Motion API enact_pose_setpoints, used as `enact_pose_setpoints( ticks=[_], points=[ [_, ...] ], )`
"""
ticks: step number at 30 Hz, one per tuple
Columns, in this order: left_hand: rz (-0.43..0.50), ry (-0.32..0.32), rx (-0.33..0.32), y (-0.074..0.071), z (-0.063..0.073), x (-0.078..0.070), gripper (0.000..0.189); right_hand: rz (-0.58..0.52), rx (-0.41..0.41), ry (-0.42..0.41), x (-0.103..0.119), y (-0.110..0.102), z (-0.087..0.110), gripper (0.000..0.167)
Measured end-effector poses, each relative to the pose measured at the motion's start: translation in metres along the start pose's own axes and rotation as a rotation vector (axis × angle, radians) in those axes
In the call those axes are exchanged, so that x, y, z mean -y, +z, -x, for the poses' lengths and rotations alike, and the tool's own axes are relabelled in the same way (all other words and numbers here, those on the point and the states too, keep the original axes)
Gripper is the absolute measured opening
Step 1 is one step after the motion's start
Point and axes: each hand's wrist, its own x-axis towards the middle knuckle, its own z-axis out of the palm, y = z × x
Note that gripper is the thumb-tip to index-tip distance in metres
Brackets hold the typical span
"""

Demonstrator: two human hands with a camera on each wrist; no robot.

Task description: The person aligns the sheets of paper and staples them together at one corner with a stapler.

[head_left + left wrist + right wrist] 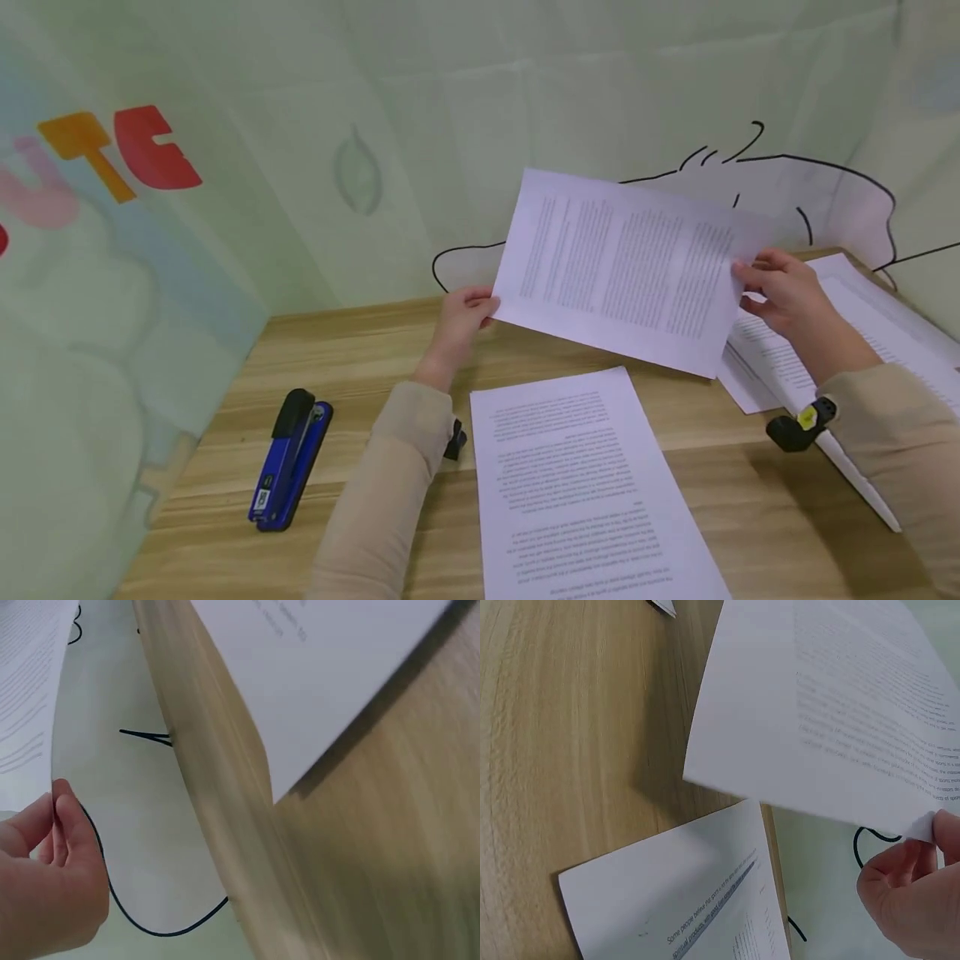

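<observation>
A printed sheet of paper [615,271] is held up sideways above the table between both hands. My left hand [463,321] pinches its left edge near the lower corner; in the left wrist view the thumb and fingers [66,817] meet at that edge. On the opposite side my right hand [783,296] pinches the right edge, and the right wrist view shows the thumb over the corner of the paper [840,772]. Below the raised sheet lies a printed stack of paper [577,492], its text upside down to me.
A blue and black stapler [288,462] lies on the wooden table [360,358] at the left. More printed papers [885,325] spread at the right, partly under the right arm. A pale printed curtain [420,167] hangs along the table's back edge.
</observation>
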Motion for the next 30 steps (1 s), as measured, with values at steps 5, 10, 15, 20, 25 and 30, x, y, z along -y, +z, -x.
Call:
enact_pose_setpoints(
  ticks=[5, 10, 15, 20, 25, 30],
  points=[
    [0.077, -0.003, -0.044, -0.011, -0.008, 0.003, 0.029, 0.039, 0.086, -0.023, 0.002, 0.001, 0.005, 0.041],
    [0.237, -0.073, -0.116, -0.015, -0.007, -0.005, 0.031, 0.042, 0.179, -0.013, 0.002, 0.004, 0.012, 0.043],
    [0.460, -0.138, -0.200, -0.016, -0.005, -0.007, 0.033, -0.106, 0.207, 0.091, -0.004, 0.014, 0.020, 0.025],
    [0.640, -0.154, -0.260, -0.011, -0.003, -0.008, 0.025, -0.205, 0.240, 0.148, -0.011, 0.028, 0.025, 0.023],
    [0.695, -0.155, -0.302, -0.001, -0.002, -0.008, 0.018, -0.269, 0.224, 0.146, -0.015, 0.041, 0.030, 0.022],
    [0.647, -0.162, -0.280, 0.010, 0.003, -0.004, 0.021, -0.288, 0.190, 0.149, -0.025, 0.056, 0.039, 0.020]
  ],
)
